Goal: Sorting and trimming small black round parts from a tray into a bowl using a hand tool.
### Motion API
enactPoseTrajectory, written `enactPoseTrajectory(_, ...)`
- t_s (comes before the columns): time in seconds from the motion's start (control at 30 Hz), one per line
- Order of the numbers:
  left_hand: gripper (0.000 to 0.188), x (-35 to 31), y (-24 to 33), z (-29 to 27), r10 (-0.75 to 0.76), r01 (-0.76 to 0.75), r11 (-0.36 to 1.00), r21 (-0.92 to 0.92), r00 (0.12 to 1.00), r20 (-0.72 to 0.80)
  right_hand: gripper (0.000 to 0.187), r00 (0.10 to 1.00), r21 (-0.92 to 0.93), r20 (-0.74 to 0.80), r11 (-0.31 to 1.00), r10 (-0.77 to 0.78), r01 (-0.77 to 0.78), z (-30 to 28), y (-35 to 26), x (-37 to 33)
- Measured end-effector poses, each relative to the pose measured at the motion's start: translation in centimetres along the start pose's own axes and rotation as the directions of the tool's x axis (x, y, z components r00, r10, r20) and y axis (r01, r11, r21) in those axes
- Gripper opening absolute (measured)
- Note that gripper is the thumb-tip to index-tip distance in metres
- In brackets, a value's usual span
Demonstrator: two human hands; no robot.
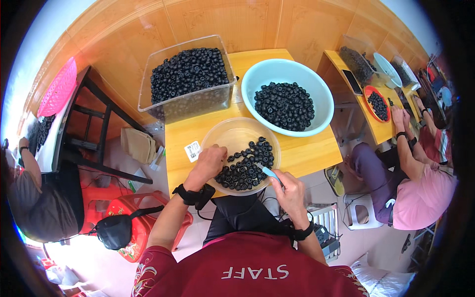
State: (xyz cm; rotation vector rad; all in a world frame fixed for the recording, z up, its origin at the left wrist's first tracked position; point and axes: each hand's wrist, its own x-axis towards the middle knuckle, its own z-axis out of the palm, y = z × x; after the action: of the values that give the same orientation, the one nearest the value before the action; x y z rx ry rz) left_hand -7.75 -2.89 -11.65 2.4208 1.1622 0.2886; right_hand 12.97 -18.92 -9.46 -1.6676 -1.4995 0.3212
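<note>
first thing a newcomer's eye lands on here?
Heaps of small black ring-shaped beads filling the light blue bowl at the yellow table's back right and the clear bin at back left. Nearer, the left hand grips a clear bowl of beads, while the right hand holds a pale blue tool in it.

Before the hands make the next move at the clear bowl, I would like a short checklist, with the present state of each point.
1. Left hand steadies the clear bowl at its rim: ok.
2. Right hand grips the light blue tool: ok.
3. Tool tip reaches the dark berries: ok.
4. Clear bowl sits fully on the yellow table: not ok, its near edge overhangs.
5. Light blue basin has room: ok.
6. Berry now being worked on: cannot tell.
</note>
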Motion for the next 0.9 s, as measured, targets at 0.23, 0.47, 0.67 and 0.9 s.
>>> enactPoseTrajectory(0.23, 0.010, -0.4, -1.2, 0.6, 0.050, -0.057, 0.996, -0.066, 0.993, -0.106, 0.017, 1.000, 0.007, 0.004, 1.000, -0.011, 0.011, 0.1, -0.4, 0.2)
enactPoseTrajectory(0.47, 0.011, -2.0, 2.6, -1.4, -0.258, 0.236, 0.136, -0.962, 0.946, 0.195, 0.016, 0.999, 0.003, 0.031, 1.000, 0.012, -0.012, -0.1, -1.1, 0.7)
enactPoseTrajectory(0.67, 0.017, -3.2, 3.8, 0.7, -0.135, 0.209, -0.366, -0.907, 0.952, 0.274, 0.017, 0.997, 0.058, 0.047, 0.997, -0.058, 0.055, 0.4, -2.6, 1.2)
enactPoseTrajectory(0.9, 0.020, -3.7, 4.5, 1.7, -0.103, 0.174, -0.486, -0.857, 0.962, 0.254, 0.019, 0.992, 0.040, 0.093, 0.996, -0.085, 0.081, 0.7, -3.4, 1.2)
